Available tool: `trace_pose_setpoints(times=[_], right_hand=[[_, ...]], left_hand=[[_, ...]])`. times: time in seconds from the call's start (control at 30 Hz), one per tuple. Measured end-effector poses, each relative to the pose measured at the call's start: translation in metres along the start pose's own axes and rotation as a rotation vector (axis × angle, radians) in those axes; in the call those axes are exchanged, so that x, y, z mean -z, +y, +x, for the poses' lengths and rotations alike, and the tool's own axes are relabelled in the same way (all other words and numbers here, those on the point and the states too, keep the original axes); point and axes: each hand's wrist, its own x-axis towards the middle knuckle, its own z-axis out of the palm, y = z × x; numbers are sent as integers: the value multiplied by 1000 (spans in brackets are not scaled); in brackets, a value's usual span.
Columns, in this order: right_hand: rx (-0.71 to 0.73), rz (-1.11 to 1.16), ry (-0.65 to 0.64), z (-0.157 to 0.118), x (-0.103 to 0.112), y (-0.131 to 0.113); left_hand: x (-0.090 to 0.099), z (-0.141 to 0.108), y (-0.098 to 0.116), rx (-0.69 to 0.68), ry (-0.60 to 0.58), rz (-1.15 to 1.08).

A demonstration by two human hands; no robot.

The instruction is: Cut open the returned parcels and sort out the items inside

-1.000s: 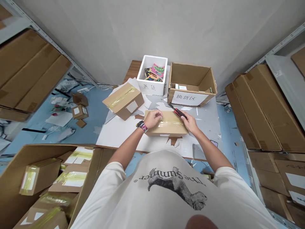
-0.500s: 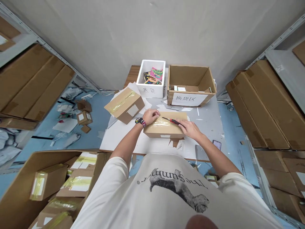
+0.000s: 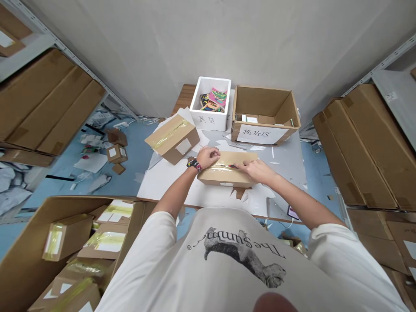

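In front of me a taped cardboard box (image 3: pixel 224 177) lies on the table, clear tape running along its top. My left hand (image 3: pixel 208 157) rests on the box's far left part with fingers curled, holding it. A utility knife (image 3: pixel 232 166) with red and black on it is gripped in my right hand (image 3: pixel 258 170). Its blade end points left along the tape; whether it cuts into the tape I cannot make out. Most of the handle is hidden by the fingers.
Behind stand a white foam box (image 3: pixel 209 121) with colourful booklets and an open carton (image 3: pixel 264 134). Another taped box (image 3: pixel 175 138) sits tilted at left. A large carton (image 3: pixel 97 200) of parcels is at lower left; a phone (image 3: pixel 292 212) lies near the right edge.
My right hand has drawn closer over the box, and the knife now lies lower against the tape line. My left hand stays on the box. The whole view has shifted slightly.
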Motion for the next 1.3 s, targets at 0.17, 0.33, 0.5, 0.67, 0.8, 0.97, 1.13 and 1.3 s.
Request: trace_pose_setpoints(times=[0.17,0.33,0.5,0.67,0.8,0.97,1.13,1.3], right_hand=[[30,-60,-24,15,8,-8],[55,-70,-59,11,15,-6],[-29,-113,-143,-21,14,12],[-27,-121,-134,-33,16,17],[-69,-139,-157,-55,10,39],[-146,-132,-159,-92,-5,67],[-186,-117,-145,-109,-17,79],[-171,-65,-70,-117,-30,88]], left_hand=[[0,-2,6,-22,-2,28],[1,-5,10,11,10,74],[-4,-5,16,2,20,112],[-4,0,20,28,-46,129],[-3,1,18,38,-50,141],[-7,2,13,32,-20,162],[-8,2,12,55,-23,199],[-9,3,10,34,-15,212]])
